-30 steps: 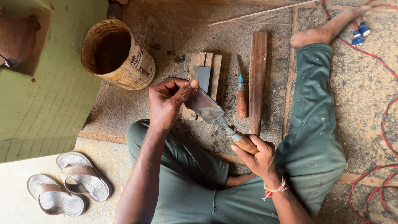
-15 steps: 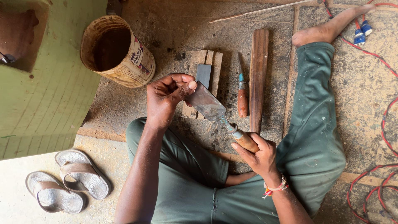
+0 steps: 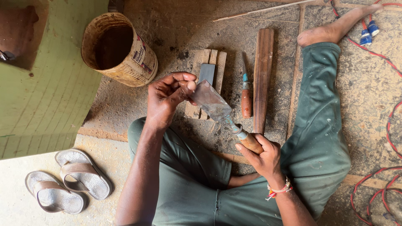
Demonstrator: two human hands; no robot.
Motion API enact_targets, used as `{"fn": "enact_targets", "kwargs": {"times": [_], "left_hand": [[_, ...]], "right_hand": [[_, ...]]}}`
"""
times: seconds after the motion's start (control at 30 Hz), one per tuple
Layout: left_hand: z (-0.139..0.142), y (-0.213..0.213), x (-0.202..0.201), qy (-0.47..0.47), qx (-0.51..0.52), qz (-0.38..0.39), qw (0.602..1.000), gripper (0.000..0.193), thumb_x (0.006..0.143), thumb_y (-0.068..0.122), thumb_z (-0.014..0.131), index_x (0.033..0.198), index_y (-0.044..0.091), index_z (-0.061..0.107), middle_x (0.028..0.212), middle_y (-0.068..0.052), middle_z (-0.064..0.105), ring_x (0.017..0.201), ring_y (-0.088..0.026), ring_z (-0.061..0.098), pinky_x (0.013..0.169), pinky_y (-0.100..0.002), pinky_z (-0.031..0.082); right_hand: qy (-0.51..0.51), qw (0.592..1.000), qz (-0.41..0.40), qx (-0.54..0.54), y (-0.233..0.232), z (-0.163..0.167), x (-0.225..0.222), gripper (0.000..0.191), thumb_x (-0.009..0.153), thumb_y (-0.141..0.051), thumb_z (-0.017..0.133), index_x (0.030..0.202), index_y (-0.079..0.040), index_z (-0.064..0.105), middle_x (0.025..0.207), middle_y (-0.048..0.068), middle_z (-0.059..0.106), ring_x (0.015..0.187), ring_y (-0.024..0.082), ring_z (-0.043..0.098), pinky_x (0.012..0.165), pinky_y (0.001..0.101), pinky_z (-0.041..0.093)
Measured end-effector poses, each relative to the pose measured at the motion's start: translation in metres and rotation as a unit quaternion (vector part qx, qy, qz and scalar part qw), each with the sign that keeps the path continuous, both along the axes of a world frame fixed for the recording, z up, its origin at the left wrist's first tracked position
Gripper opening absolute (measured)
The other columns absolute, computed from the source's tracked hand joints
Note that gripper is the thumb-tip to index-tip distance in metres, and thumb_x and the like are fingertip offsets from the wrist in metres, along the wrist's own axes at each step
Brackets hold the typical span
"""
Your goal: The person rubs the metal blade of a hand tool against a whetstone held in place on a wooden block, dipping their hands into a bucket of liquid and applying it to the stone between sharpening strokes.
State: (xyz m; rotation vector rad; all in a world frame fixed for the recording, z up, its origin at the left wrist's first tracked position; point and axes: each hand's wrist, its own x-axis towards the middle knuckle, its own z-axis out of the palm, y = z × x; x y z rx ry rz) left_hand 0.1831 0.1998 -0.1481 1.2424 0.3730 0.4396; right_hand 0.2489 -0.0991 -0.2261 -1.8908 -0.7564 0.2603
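Note:
I sit on a dusty floor in green trousers. My right hand (image 3: 258,155) grips the wooden handle of a wide-bladed chisel (image 3: 215,106), which slants up to the left. My left hand (image 3: 167,95) is at the blade's tip, thumb and fingers touching its edge. Under the blade lies a dark sharpening stone (image 3: 207,72) set in a small wooden block (image 3: 219,69).
A second chisel (image 3: 246,92) with a wooden handle and a long wooden strip (image 3: 263,75) lie right of the block. A rusty round tin (image 3: 119,49) stands at upper left beside a green panel (image 3: 46,104). Sandals (image 3: 69,182) lie lower left. Red cable (image 3: 385,125) runs along the right.
The chisel and both hands have stayed in nearly the same place; my left fingers have shifted slightly along the blade's tip.

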Motion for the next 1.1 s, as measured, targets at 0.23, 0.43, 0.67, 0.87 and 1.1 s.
{"fn": "enact_targets", "kwargs": {"times": [0.23,0.43,0.67,0.87,1.1], "left_hand": [[0.005,0.001,-0.001,0.014,0.032,-0.015,0.999,0.025,0.091,-0.001,0.076,0.115,-0.005,0.068,0.093,-0.014,0.075,0.079,-0.017,0.073,0.068,-0.032,0.065],[-0.005,0.080,0.002,0.051,0.286,0.122,0.949,0.015,0.095,-0.010,0.061,0.089,-0.003,0.073,0.089,-0.006,0.078,0.073,-0.014,0.077,0.065,-0.032,0.063],[-0.059,0.259,0.007,0.328,0.595,0.193,0.708,0.023,0.091,0.021,0.078,0.085,-0.002,0.076,0.076,-0.018,0.074,0.067,-0.027,0.074,0.058,-0.038,0.058],[-0.109,0.307,0.008,0.456,0.576,0.080,0.674,0.031,0.092,0.029,0.077,0.095,-0.001,0.076,0.087,-0.021,0.074,0.079,-0.032,0.072,0.070,-0.042,0.056],[-0.121,0.315,0.008,0.455,0.571,0.070,0.680,0.043,0.093,0.040,0.077,0.106,-0.001,0.076,0.100,-0.025,0.073,0.093,-0.037,0.070,0.083,-0.045,0.054]], "right_hand": [[-0.005,1.000,-0.003,-0.014,0.000,0.000,0.001,0.027,0.081,-0.023,0.086,0.090,-0.004,0.070,0.071,0.003,0.072,0.059,0.010,0.066,0.057,0.0282,0.052],[-0.002,1.000,-0.017,0.004,-0.001,0.001,0.000,0.027,0.081,-0.023,0.085,0.094,-0.004,0.070,0.075,0.003,0.072,0.062,0.010,0.066,0.059,0.0280,0.052],[-0.009,0.999,-0.047,-0.016,-0.001,-0.003,0.002,0.029,0.081,-0.024,0.087,0.094,-0.004,0.071,0.072,0.003,0.070,0.059,0.011,0.060,0.058,0.0289,0.051],[-0.004,0.999,-0.047,-0.025,0.000,-0.007,0.003,0.028,0.080,-0.026,0.086,0.090,-0.005,0.070,0.071,0.002,0.071,0.057,0.010,0.062,0.056,0.0283,0.050],[-0.008,0.999,-0.041,-0.033,0.001,-0.009,0.003,0.029,0.081,-0.027,0.086,0.092,-0.005,0.071,0.070,0.002,0.070,0.056,0.009,0.062,0.055,0.0283,0.050]]}}
